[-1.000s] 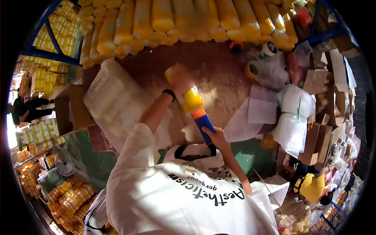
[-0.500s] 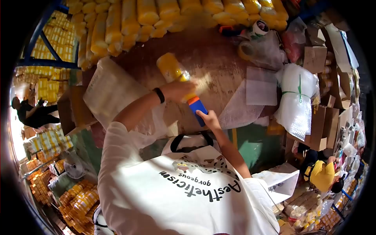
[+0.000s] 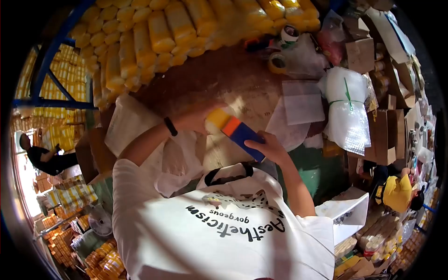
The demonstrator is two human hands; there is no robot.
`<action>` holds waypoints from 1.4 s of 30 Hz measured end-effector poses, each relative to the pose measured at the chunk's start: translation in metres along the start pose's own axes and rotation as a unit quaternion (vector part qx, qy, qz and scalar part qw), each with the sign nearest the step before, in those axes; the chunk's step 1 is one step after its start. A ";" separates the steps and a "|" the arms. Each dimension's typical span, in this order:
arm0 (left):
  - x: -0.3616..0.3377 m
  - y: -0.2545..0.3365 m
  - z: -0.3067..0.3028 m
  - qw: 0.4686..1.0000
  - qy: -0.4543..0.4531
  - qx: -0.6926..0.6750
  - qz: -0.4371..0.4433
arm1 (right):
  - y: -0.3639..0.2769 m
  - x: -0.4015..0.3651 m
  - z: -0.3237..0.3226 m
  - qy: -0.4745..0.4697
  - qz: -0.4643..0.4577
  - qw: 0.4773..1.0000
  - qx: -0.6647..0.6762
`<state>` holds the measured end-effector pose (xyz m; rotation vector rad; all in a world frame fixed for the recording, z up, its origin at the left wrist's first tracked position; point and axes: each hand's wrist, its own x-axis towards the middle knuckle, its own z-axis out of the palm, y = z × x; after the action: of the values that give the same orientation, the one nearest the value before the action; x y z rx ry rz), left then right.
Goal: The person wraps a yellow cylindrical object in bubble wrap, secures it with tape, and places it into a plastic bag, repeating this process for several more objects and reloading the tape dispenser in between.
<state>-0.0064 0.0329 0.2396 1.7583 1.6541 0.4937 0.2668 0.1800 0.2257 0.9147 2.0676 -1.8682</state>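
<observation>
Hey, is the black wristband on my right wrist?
No, the black wristband circles the left wrist, while the right hand holds the blue object.

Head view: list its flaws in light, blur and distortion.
Head view: wide-angle distortion, with black corners; sunlight and shadow bands across the shirt; glare on the bubble wrap; the left hand looks soft and shaded; a hazy smudge dulls some yellow packs at top centre; the shirt's lettering stays readable, though upside down.

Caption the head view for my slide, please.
Right hand grips a blue block, bubble wrap to one side, piled yellow rolls beyond.
</observation>
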 end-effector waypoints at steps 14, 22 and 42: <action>-0.080 -0.040 -0.034 0.963 0.229 0.098 -0.108 | -0.083 0.115 0.083 -0.109 -0.121 0.984 0.078; -0.077 -0.055 -0.038 0.972 0.195 0.079 -0.106 | -0.067 0.102 0.084 -0.048 -0.148 0.976 0.152; -0.043 -0.032 -0.021 0.923 0.230 0.180 -0.249 | -0.046 0.140 0.070 -0.012 0.092 0.990 -0.106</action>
<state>-0.0494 -0.0053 0.2398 1.4314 2.5693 0.3950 0.1136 0.1557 0.1760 0.9865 2.0416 -1.5276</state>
